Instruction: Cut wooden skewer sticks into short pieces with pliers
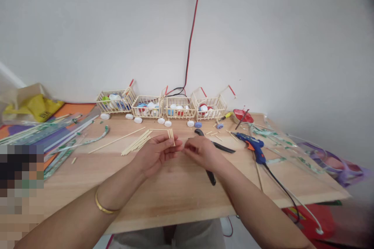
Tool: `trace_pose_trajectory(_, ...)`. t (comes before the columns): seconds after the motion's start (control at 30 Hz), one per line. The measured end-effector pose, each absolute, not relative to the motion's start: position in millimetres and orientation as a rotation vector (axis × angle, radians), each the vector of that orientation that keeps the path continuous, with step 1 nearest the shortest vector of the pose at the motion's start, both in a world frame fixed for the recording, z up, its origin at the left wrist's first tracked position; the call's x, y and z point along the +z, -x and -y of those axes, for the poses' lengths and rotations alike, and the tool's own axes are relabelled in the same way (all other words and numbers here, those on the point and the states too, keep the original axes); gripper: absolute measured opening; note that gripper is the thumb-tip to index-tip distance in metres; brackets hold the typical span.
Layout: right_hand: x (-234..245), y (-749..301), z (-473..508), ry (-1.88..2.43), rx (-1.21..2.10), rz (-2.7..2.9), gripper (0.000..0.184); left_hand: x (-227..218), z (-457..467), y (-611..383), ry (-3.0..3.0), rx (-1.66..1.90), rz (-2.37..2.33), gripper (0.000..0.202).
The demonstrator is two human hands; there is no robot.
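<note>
My left hand (156, 149) pinches a few short wooden sticks (170, 135), held upright side by side between thumb and fingers. Close to its fingertips is my right hand (203, 149), with its fingers curled and pressed together; whatever they hold is too small to make out. Beneath the right hand lies a black-handled tool (223, 147), partly covered, so its kind is unclear. A bunch of cut wooden sticks (136, 142) rests on the table just beyond my left hand. One longer stick (117, 140) lies to the left of the bunch.
Several small stick-built carts (149, 107) with bottle-cap wheels stand along the wall. A blue glue gun (257, 148) lies at right, its cord crossing the table edge (295, 204). Plastic packaging (67, 140) covers the left side; a red dish (243, 116) sits behind the glue gun.
</note>
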State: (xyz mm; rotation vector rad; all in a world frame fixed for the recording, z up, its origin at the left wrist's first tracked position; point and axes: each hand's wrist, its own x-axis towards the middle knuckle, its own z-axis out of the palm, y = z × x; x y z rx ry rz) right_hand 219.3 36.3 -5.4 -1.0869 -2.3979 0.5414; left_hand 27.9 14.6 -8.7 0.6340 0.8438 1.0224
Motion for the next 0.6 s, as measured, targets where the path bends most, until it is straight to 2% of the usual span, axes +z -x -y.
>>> trace_pose_trajectory(0.13,-4.2,-215.4,-34.9,1.069,0.715,1.942,0.017,-10.4,-11.0,-31.7,-0.713,0.916,-0.901,0.019)
trace_pose_trajectory(0.3,-7.4,-206.7,-29.9,0.956,1.139,1.808,0.023,-15.1,-7.2,-35.4,-1.094,0.87,-0.954,0.017)
trace_pose_trajectory(0.43,-7.9,-204.2,-28.8,0.919,1.176,1.771,0.016,-19.5,-6.8,-36.1,-1.278,0.844,-1.016,0.018)
trace_pose_trajectory(0.6,-14.2,-202.6,-30.9,0.87,1.341,1.617,0.017,-16.1,-7.5,-34.9,-1.438,0.784,-1.076,0.025)
